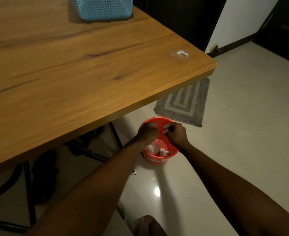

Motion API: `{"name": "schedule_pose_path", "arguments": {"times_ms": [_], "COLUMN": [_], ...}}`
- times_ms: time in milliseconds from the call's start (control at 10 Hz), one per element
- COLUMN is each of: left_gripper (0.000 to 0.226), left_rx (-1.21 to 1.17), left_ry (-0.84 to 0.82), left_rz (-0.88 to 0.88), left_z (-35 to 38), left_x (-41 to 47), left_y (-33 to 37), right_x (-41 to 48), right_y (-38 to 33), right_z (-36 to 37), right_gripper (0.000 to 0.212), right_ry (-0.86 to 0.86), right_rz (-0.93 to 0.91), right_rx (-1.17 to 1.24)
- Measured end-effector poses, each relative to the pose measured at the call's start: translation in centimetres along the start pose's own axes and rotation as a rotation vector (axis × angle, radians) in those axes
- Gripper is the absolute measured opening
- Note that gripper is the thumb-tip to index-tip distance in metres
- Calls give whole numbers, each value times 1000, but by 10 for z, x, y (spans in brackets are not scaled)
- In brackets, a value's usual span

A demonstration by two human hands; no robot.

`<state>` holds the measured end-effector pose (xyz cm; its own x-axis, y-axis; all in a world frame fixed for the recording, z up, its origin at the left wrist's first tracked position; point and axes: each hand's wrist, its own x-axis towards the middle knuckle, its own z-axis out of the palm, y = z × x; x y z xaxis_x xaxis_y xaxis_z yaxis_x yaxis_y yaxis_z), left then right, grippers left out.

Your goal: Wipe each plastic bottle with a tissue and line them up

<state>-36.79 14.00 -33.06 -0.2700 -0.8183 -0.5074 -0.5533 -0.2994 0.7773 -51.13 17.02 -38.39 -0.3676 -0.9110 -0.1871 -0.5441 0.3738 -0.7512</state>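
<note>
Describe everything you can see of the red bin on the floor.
The red bin is a round open tub, plastic by its look, standing upright on the pale floor near the table edge. Crumpled white tissues lie inside. The left hand and right hand hang over its opening, hiding part of the rim; contact cannot be told.

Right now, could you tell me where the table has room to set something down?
The table is bare from the blue basket to its near edge, except a shiny smear by the corner. Crowded: over the red bin, left hand beside right hand, which pinches a tissue scrap.
</note>
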Motion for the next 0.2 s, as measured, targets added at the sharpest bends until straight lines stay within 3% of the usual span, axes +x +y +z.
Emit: {"name": "schedule_pose_path", "arguments": {"times_ms": [200], "left_gripper": [40], "left_rx": [34], "left_ry": [58], "left_rz": [73], "left_z": [-6], "left_x": [-19], "left_y": [7], "right_x": [-15], "right_y": [-14], "right_z": [-16], "right_gripper": [11], "right_ry": [16], "right_rz": [-85], "right_rx": [50]}}
